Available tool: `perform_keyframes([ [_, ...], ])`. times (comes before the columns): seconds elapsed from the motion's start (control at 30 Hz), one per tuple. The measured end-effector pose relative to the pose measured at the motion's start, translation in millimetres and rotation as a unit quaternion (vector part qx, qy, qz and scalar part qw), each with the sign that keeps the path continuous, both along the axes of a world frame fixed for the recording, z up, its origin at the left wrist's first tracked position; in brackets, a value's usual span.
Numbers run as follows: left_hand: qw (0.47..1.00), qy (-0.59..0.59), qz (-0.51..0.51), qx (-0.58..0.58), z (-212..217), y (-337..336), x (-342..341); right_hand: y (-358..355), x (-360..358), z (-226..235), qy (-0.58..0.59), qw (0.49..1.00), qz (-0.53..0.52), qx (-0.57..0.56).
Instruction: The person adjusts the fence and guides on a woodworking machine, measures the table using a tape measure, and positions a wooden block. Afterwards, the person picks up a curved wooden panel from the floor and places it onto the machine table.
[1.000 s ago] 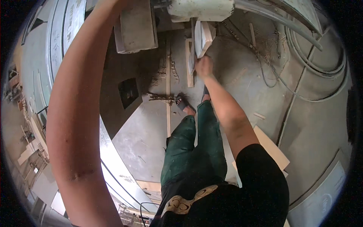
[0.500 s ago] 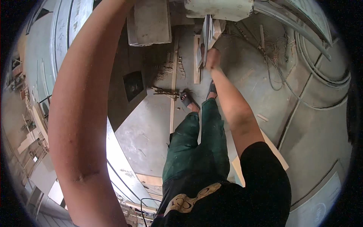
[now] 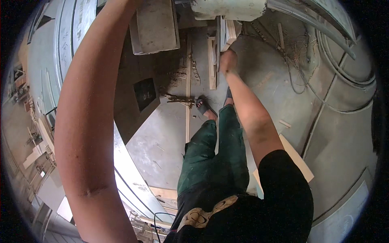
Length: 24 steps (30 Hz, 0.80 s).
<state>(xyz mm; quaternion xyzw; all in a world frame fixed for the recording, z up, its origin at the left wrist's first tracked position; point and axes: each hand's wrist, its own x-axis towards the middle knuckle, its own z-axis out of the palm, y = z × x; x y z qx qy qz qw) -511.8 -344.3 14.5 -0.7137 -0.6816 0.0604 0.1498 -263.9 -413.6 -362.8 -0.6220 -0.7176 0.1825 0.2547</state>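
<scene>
The concrete floor (image 3: 170, 137) is grey and dusty. A long thin wooden strip (image 3: 187, 93) lies on it, running from far to near. Just right of it, a shorter wooden piece (image 3: 211, 65) lies on the far part. A dark square patch (image 3: 144, 94) is on the left. Thin cables (image 3: 320, 101) curve over the floor on the right. A pale flat board (image 3: 298, 160) lies on the near right.

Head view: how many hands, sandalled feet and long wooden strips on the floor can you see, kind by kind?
Hands in view: 1, the right hand on a pale board; the left hand is out of the picture.
Sandalled feet: 2, the left foot and the right foot.
Long wooden strips on the floor: 1, a thin strip.
Total: 4
</scene>
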Motion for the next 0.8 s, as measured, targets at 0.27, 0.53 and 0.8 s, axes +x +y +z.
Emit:
perform_keyframes([
  [0.27, 1.0, -0.007, -0.019, 0.015, 4.9, -14.1, -3.8, -5.4, -4.5, 7.0, 0.01, 0.988, 0.092, -0.12],
  [0.53, 0.997, -0.073, -0.011, 0.039, 7.1, -8.0, 4.3, 13.1, 25.2, -61.1, -0.032, 0.992, 0.107, -0.06],
  [0.8, 0.996, -0.083, 0.026, 0.003, 3.4, -10.8, -14.7, 2.2, -10.0, -23.5, -0.019, 0.992, 0.088, -0.086],
])
